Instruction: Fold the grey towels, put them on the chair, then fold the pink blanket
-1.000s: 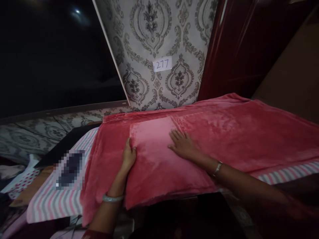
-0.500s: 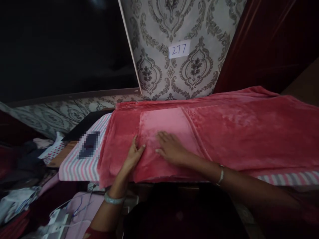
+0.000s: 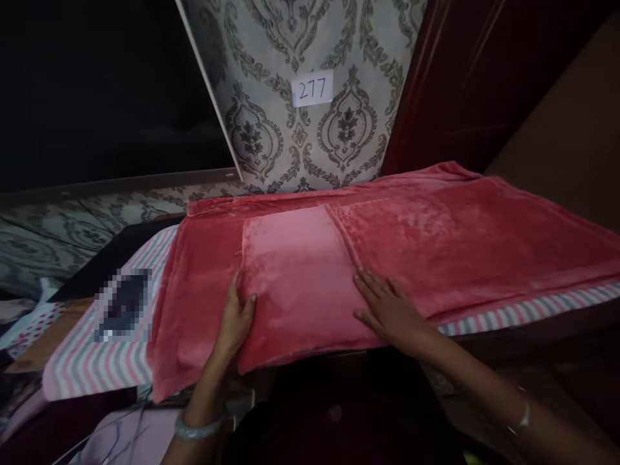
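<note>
Left hand (image 3: 236, 318) pinching blanket (image 3: 436, 239) fold edge; right hand (image 3: 387, 310) flat, fingers spread, near bench (image 3: 92, 368) front. Risk: plush fabric sliding off edge, fold skewing.

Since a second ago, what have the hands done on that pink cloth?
The right hand slid back from the middle of the lighter folded panel to its near right edge, flat, palm down. The left hand kept its place at the panel's left edge, thumb on top. The pink cloth and striped sheet lie as before.
</note>
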Tool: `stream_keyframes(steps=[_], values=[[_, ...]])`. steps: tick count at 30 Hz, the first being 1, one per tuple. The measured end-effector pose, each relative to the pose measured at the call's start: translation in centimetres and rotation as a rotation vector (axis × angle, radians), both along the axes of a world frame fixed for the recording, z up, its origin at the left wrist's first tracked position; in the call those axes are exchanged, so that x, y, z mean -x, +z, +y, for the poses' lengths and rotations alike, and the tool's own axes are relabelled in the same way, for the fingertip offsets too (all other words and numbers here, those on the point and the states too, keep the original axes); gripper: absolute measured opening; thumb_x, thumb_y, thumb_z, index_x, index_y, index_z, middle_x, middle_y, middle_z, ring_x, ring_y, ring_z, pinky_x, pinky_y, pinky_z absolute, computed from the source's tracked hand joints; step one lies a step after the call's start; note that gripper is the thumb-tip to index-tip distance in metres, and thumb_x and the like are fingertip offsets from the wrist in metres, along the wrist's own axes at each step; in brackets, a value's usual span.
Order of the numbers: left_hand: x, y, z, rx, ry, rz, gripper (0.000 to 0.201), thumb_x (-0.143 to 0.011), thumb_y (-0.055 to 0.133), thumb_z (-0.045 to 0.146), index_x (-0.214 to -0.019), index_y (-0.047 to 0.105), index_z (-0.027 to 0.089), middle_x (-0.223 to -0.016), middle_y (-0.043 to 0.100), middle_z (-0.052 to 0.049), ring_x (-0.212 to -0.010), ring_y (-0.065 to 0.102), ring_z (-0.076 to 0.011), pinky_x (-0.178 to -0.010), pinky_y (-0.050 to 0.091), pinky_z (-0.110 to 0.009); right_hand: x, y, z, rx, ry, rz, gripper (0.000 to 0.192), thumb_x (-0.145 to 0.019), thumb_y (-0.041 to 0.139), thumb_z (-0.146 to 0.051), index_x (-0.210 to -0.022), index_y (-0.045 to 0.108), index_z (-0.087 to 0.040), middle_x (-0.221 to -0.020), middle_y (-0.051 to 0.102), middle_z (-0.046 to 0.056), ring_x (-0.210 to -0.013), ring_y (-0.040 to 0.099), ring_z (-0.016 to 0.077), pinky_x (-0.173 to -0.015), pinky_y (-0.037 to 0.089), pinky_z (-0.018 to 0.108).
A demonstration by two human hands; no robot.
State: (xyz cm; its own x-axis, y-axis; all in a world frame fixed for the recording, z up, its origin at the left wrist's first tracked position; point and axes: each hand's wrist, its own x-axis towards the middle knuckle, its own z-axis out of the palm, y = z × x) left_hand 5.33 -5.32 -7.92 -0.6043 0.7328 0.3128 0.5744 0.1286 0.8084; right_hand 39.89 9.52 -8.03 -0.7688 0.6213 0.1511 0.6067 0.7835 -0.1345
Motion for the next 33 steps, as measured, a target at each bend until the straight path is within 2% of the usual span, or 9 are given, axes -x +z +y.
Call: stream_keyframes(steps=[3, 6, 9, 12, 16, 18, 21, 26, 33], values=[[-0.1, 0.3, -0.2, 0.052, 0.034, -0.063, 0.076, -0.086, 0.061, 0.044, -0.154, 0.037, 0.02, -0.156, 0.046, -0.015, -0.144, 0.044, -0.0308, -0.12, 0.036, -0.051, -0.9, 0.9, 0.7, -0.006, -0.019, 0.032, 0.067, -0.104, 0.028, -0.052, -0.162, 0.026, -0.018, -0.163, 0.032, 0.015, -0.153, 0.023, 0.0276, -0.121, 0.025, 0.056], [0.2, 1.1, -0.8, 0.14, 0.064, -0.083, 0.077, -0.085, 0.06, 0.05, -0.153, 0.038, 0.019, -0.146, 0.055, -0.016, -0.133, 0.055, -0.0318, -0.112, 0.046, -0.051, 0.9, 3.0, 1.2, -0.003, 0.007, 0.076, 0.066, -0.104, 0.03, -0.05, -0.16, 0.031, -0.015, -0.165, 0.028, 0.015, -0.155, 0.019, 0.0285, -0.122, 0.024, 0.055], [0.9, 3.0, -0.9, 0.207, 0.071, 0.155, 0.068, -0.086, 0.055, 0.053, -0.144, 0.05, 0.018, -0.138, 0.059, -0.016, -0.12, 0.063, -0.033, -0.103, 0.052, -0.053, 3.7, 4.9, 1.0, 0.039, 0.083, 0.075, 0.066, -0.103, 0.037, -0.049, -0.159, 0.035, -0.014, -0.165, 0.026, 0.015, -0.155, 0.018, 0.0309, -0.123, 0.021, 0.057], [1.0, 5.8, 0.9, 0.249, 0.056, 0.474, 0.053, -0.089, 0.048, 0.046, -0.132, 0.06, 0.018, -0.147, 0.053, -0.016, -0.118, 0.064, -0.0327, -0.103, 0.052, -0.052, 5.3, 5.7, 0.2, 0.104, 0.148, 0.056, 0.066, -0.101, 0.044, -0.049, -0.157, 0.039, -0.015, -0.165, 0.025, 0.016, -0.154, 0.017, 0.0329, -0.123, 0.018, 0.057], [-1.6, 9.3, 8.1, 0.346, -0.197, 0.689, 0.052, -0.093, 0.042, 0.035, -0.14, 0.056, 0.017, -0.15, 0.054, -0.013, -0.137, 0.053, -0.0278, -0.116, 0.042, -0.046, 5.3, 5.3, -0.6, 0.19, 0.176, 0.068, 0.066, -0.101, 0.047, -0.049, -0.157, 0.04, -0.014, -0.165, 0.023, 0.017, -0.155, 0.014, 0.0326, -0.125, 0.015, 0.056], [-3.7, 10.6, 13.0, 0.482, -0.348, 0.739, 0.057, -0.095, 0.04, 0.031, -0.148, 0.047, 0.012, -0.157, 0.046, -0.015, -0.146, 0.041, -0.0251, -0.121, 0.034, -0.041, 5.0, 5.0, -0.8, 0.233, 0.166, 0.078, 0.068, -0.101, 0.048, -0.051, -0.157, 0.038, -0.013, -0.165, 0.022, 0.017, -0.155, 0.013, 0.0322, -0.125, 0.012, 0.055], [-6.8, 11.6, 20.2, 0.729, -0.432, 0.751, 0.062, -0.095, 0.045, 0.034, -0.151, 0.042, 0.008, -0.162, 0.037, -0.018, -0.153, 0.029, -0.0246, -0.122, 0.03, -0.037, 4.6, 4.6, -0.8, 0.307, 0.143, 0.097, 0.071, -0.1, 0.048, -0.054, -0.158, 0.036, -0.014, -0.166, 0.021, 0.016, -0.155, 0.012, 0.0314, -0.126, 0.009, 0.054], [-9.7, 10.4, 27.5, 0.784, -0.33, 0.743, 0.065, -0.098, 0.039, 0.047, -0.153, 0.038, 0.014, -0.163, 0.032, -0.021, -0.151, 0.03, -0.0346, -0.118, 0.03, -0.057, 4.4, 4.1, -0.8, 0.404, 0.13, 0.15, 0.072, -0.1, 0.046, -0.056, -0.161, 0.031, -0.021, -0.168, 0.014, 0.01, -0.156, 0.005, 0.0296, -0.126, 0.005, 0.056], [-9.4, 6.1, 28.9, 0.697, -0.274, 0.816, 0.072, -0.101, 0.023, 0.052, -0.16, 0.024, 0.012, -0.167, 0.024, -0.019, -0.156, 0.018, -0.0299, -0.124, 0.016, -0.056, 3.8, 2.8, -1.0, 0.415, 0.178, 0.213, 0.071, -0.1, 0.049, -0.047, -0.163, 0.024, -0.025, -0.169, 0.014, 0.006, -0.157, 0.0, 0.0266, -0.126, -0.002, 0.057]])
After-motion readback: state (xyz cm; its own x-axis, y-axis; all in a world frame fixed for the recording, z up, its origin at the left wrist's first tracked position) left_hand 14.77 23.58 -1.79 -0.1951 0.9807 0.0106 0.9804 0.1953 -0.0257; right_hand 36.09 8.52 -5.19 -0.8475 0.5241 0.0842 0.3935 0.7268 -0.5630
